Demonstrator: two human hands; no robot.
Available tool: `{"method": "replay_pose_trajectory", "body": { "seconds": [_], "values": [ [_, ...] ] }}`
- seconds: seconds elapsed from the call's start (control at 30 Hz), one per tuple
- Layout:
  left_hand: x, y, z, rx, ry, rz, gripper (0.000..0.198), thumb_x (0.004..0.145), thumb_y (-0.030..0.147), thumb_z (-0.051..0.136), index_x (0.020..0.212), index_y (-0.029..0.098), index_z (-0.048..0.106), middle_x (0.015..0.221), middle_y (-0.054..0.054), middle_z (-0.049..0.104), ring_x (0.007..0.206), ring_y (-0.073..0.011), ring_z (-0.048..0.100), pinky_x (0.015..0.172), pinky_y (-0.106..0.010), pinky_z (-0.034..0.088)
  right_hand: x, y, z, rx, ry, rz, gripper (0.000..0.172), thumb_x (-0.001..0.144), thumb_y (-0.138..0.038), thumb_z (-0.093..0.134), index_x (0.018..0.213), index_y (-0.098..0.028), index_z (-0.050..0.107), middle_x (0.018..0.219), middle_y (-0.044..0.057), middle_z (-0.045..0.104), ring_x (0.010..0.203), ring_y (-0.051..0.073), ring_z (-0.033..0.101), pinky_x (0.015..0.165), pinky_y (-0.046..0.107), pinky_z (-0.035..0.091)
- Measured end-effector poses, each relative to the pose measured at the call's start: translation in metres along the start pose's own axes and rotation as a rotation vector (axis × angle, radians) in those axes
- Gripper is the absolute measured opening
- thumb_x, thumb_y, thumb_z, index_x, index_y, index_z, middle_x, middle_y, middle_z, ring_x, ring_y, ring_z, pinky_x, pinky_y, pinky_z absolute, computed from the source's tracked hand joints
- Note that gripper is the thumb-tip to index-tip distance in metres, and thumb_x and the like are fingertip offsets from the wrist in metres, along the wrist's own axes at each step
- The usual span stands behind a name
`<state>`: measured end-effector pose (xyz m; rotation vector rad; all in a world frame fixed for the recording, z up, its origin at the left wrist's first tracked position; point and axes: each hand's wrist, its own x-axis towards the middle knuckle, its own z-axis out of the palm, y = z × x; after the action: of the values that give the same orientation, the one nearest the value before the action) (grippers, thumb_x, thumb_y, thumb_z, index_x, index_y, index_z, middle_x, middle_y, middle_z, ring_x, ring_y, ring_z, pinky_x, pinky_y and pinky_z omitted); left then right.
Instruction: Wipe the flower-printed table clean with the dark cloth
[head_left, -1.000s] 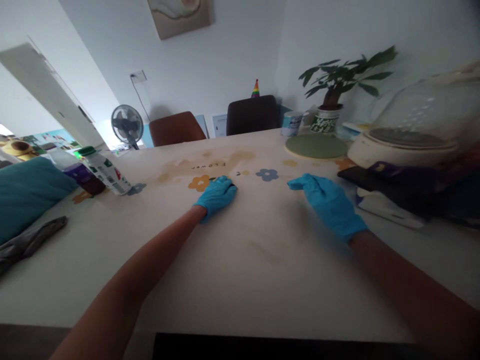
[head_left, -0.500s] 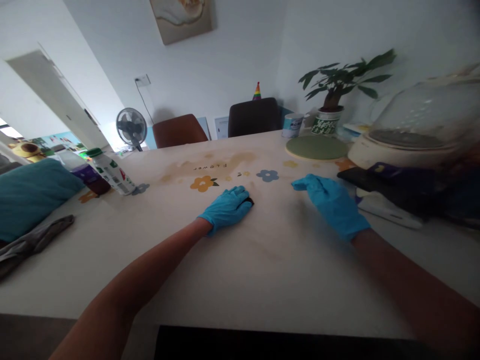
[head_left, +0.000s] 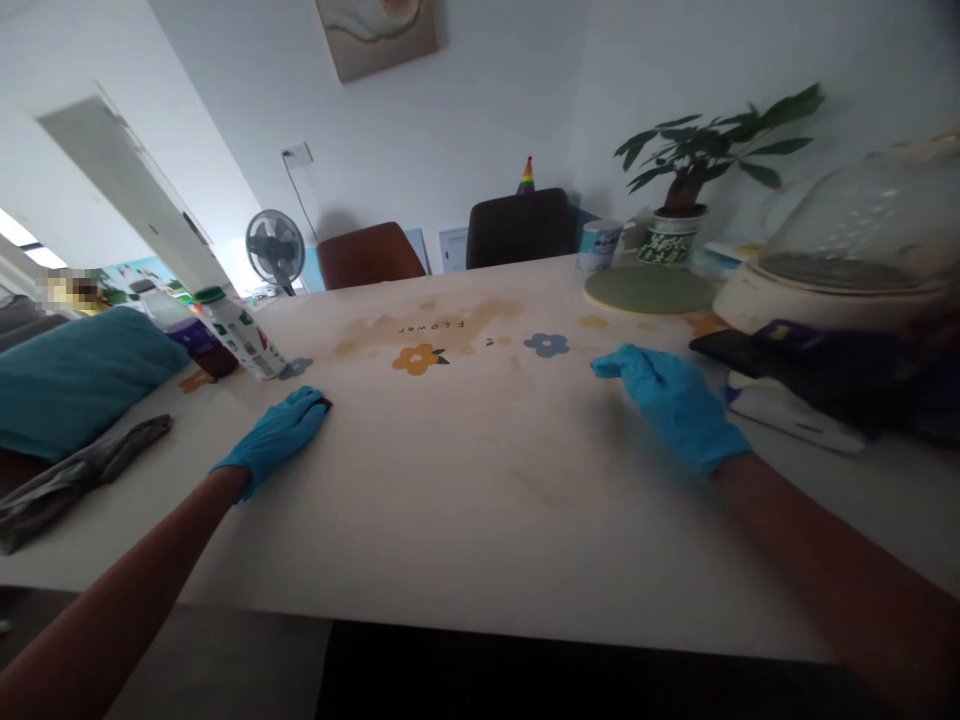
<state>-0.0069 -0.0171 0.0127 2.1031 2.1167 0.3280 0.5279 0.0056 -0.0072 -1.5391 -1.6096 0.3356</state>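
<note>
My left hand [head_left: 279, 437], in a blue glove, is pressed low on the white table [head_left: 450, 530] at the left, closed over a small dark object [head_left: 324, 403] that peeks out at its fingertips. Most of that object is hidden under the palm. On the right, my right hand [head_left: 671, 405], also gloved in blue, hovers over the tabletop with its fingers closed together; whether it holds anything cannot be made out. Brownish stains [head_left: 495, 315] lie around the printed flowers in the middle.
Two bottles [head_left: 240, 335] stand at the left beside a teal cushion [head_left: 90, 375]. A green round mat [head_left: 649, 290], a can [head_left: 598, 246], a potted plant [head_left: 667, 235] and a domed container [head_left: 847, 260] are at the right rear, near dark items [head_left: 795, 375].
My left hand has slid left across the table with the dark object under it. My right hand has stayed in nearly the same place. The view has shifted slightly.
</note>
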Motion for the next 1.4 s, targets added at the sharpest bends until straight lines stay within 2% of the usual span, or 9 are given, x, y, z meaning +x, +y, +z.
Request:
{"method": "replay_pose_trajectory", "body": {
  "seconds": [0.13,0.33,0.47,0.63,0.87,1.03,1.17,1.27,1.4],
  "values": [
    [-0.005,-0.029,-0.005,-0.027,0.079,-0.051,0.058,0.100,0.057,0.039,0.131,0.019,0.070,0.148,-0.014,0.070,0.138,-0.0337,0.065,0.127,-0.055,0.046,0.000,-0.002,0.000,0.001,-0.001,0.033,0.039,0.103,-0.039,0.045,0.096,-0.024,0.081,0.119,0.014,0.085,0.119,0.033,0.078,0.118,0.054,0.055],
    [-0.028,-0.010,0.000,-0.015,0.017,0.030,0.056,0.102,0.055,0.041,0.138,0.021,0.068,0.156,-0.014,0.066,0.149,-0.0355,0.058,0.130,-0.060,0.042,-0.002,-0.007,0.002,-0.023,-0.038,0.045,0.039,0.103,-0.038,0.045,0.097,-0.023,0.081,0.122,0.015,0.084,0.121,0.034,0.077,0.120,0.055,0.053],
    [-0.050,0.023,0.016,-0.021,-0.091,0.123,0.065,0.106,0.060,0.041,0.157,0.022,0.057,0.174,-0.014,0.048,0.163,-0.0372,0.041,0.136,-0.065,0.030,-0.004,-0.014,0.006,-0.008,-0.062,0.038,0.037,0.104,-0.033,0.045,0.097,-0.024,0.080,0.119,0.013,0.085,0.121,0.031,0.077,0.121,0.053,0.053],
    [-0.064,0.082,0.040,-0.040,-0.207,0.379,0.070,0.108,0.060,0.047,0.168,0.023,0.045,0.181,-0.015,0.035,0.168,-0.0365,0.032,0.139,-0.065,0.021,-0.005,-0.016,0.009,0.017,-0.075,0.057,0.037,0.106,-0.034,0.046,0.099,-0.022,0.080,0.120,0.014,0.084,0.122,0.030,0.077,0.123,0.051,0.051],
    [-0.058,0.160,0.060,-0.039,-0.261,0.811,0.067,0.111,0.057,0.048,0.171,0.028,0.043,0.182,-0.013,0.032,0.168,-0.0384,0.030,0.138,-0.067,0.024,-0.004,-0.010,0.012,0.048,-0.046,0.062,0.037,0.109,-0.035,0.047,0.100,-0.021,0.080,0.116,0.013,0.085,0.118,0.028,0.078,0.121,0.052,0.052],
    [-0.045,0.209,0.073,0.015,-0.297,1.071,0.064,0.111,0.059,0.046,0.169,0.030,0.046,0.183,-0.013,0.029,0.170,-0.0411,0.025,0.136,-0.073,0.017,-0.004,-0.006,0.020,0.172,-0.082,0.096,0.032,0.110,-0.037,0.050,0.096,-0.022,0.075,0.112,0.012,0.085,0.112,0.026,0.080,0.113,0.046,0.059],
    [-0.033,0.246,0.083,-0.011,-0.331,1.259,0.058,0.113,0.057,0.041,0.166,0.034,0.051,0.182,-0.008,0.034,0.171,-0.0379,0.023,0.138,-0.071,0.010,-0.003,-0.003,0.024,0.245,-0.111,0.131,0.030,0.110,-0.040,0.053,0.092,-0.025,0.072,0.110,0.011,0.085,0.107,0.026,0.081,0.108,0.044,0.062],
    [-0.024,0.268,0.087,-0.072,-0.420,1.366,0.058,0.114,0.052,0.037,0.164,0.029,0.053,0.174,-0.007,0.049,0.168,-0.0322,0.033,0.141,-0.057,0.019,-0.003,-0.001,0.023,0.269,-0.104,0.132,0.027,0.109,-0.040,0.056,0.092,-0.026,0.071,0.112,0.010,0.085,0.109,0.026,0.081,0.108,0.044,0.062],
    [-0.012,0.283,0.089,-0.108,-0.431,1.283,0.059,0.115,0.046,0.032,0.163,0.021,0.054,0.169,-0.009,0.055,0.163,-0.0282,0.042,0.140,-0.051,0.024,-0.003,0.001,0.021,0.272,-0.108,0.120,0.031,0.109,-0.044,0.056,0.090,-0.026,0.073,0.108,0.009,0.085,0.108,0.025,0.080,0.108,0.044,0.061]
  ]
}}
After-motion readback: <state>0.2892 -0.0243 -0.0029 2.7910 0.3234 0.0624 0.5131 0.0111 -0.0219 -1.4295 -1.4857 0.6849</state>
